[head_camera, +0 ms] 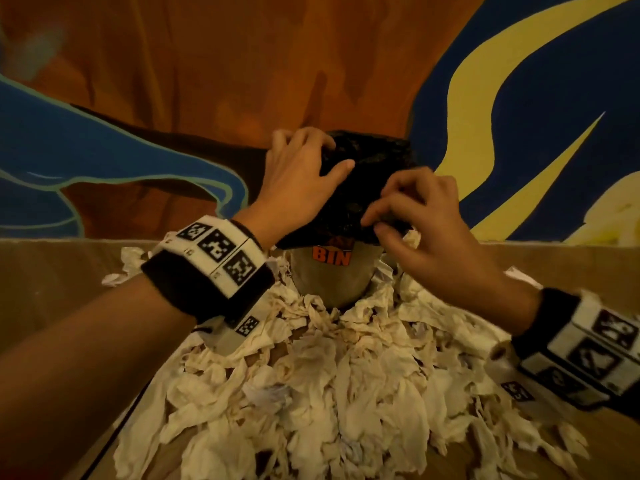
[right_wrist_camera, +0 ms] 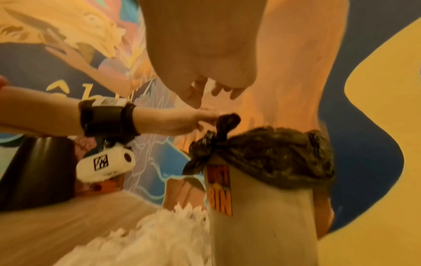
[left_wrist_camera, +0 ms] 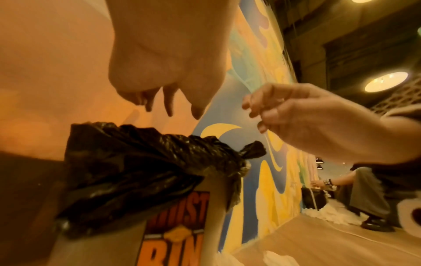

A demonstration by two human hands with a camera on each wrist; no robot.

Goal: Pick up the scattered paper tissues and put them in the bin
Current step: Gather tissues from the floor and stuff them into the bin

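Crumpled tissues [head_camera: 311, 386] heap on the floor [head_camera: 52, 289] right under your wrists, piled up against the bin [head_camera: 329, 282]. Your left hand [head_camera: 301, 178] hovers over the black liner [head_camera: 374, 168] at the bin's far-left rim, fingers spread and relaxed. Your right hand [head_camera: 426, 223] hovers at the near-right rim, fingers loosely curled, holding nothing. Painted wall [head_camera: 519, 98] stands close behind the bin.

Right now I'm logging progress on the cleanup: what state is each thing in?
bin: upright, among the tissues
black bin liner: folded over the rim, corner knotted
tissues: heaped on the floor
left hand: over the liner, holding nothing
right hand: fingers curled, empty
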